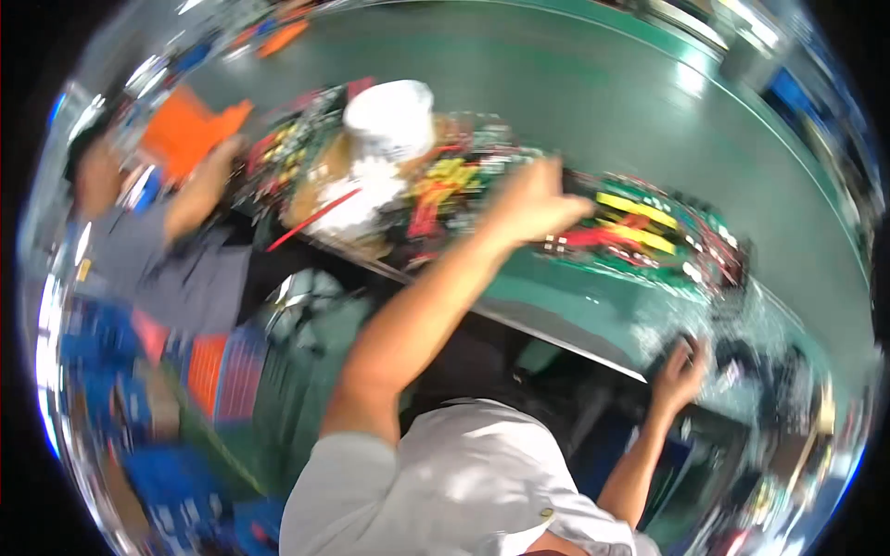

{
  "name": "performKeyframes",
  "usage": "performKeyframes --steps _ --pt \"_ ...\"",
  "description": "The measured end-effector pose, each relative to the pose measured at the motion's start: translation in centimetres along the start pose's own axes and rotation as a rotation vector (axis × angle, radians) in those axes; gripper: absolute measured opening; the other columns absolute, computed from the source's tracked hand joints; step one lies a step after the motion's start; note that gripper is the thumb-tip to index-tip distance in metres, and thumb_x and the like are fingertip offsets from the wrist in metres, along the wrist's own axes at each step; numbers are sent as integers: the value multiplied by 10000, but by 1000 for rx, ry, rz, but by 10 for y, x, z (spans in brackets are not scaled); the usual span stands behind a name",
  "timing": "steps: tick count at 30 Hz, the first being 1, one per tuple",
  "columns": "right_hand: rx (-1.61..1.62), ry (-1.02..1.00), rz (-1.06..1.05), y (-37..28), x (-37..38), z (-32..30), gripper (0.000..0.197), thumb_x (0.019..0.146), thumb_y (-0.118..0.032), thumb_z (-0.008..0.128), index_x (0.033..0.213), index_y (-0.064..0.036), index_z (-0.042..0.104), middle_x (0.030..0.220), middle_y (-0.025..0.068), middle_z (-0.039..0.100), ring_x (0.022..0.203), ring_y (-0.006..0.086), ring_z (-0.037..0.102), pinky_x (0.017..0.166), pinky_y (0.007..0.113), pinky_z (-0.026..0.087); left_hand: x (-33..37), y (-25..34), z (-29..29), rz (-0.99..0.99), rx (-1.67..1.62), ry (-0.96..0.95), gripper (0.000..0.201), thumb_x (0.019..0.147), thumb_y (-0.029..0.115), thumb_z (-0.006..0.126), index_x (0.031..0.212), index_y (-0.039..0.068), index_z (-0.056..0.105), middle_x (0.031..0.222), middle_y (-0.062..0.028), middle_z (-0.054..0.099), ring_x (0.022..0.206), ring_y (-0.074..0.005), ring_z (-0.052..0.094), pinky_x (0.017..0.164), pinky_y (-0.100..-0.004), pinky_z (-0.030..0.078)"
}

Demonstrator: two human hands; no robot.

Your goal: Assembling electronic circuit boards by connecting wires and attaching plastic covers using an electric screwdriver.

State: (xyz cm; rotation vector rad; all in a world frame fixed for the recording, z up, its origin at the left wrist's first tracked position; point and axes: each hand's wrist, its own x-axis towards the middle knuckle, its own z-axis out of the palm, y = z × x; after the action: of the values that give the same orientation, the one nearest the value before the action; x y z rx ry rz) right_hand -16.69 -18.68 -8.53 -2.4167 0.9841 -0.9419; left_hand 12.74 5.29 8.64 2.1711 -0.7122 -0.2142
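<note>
My left hand (533, 206) is stretched over the bench, at the left end of a green circuit board assembly (640, 264) with yellow blocks and red and black parts. Motion smears its fingers, so whether they grip anything does not show. Nearer the bench's front edge, on the right, my right hand (681, 372) has its fingers curled round something small and dark that I cannot make out. Beside it lies crumpled clear plastic (663, 324). More boards with yellow and red parts (445, 185) stand left of my left hand.
A white round tub (389, 116) stands above a white pile (366, 199), with a red stick (315, 220) across it. At the left, a co-worker's arm (199, 190) reaches by an orange sheet-like thing (190, 130). Blue bins (176, 482) fill the lower left. The green bench (593, 102) extends behind.
</note>
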Motion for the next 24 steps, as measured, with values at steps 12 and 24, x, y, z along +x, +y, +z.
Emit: performKeyframes --steps 12,24 --pt "144 133 23 -31 27 -3 466 899 -91 668 1343 -49 535 1030 70 706 740 222 617 705 356 507 25 -19 -11 -47 -398 -50 300 822 10 649 1119 -22 618 955 -47 675 836 -128 648 793 -275 511" --pt "228 73 -24 -18 22 0 392 1002 -127 575 1385 -49 537 1059 81 703 738 110 552 630 255 451 12 -14 2 -46 -287 5 378 710 98 741 1054 -10 628 872 -75 675 803 -160 625 718 -308 501"
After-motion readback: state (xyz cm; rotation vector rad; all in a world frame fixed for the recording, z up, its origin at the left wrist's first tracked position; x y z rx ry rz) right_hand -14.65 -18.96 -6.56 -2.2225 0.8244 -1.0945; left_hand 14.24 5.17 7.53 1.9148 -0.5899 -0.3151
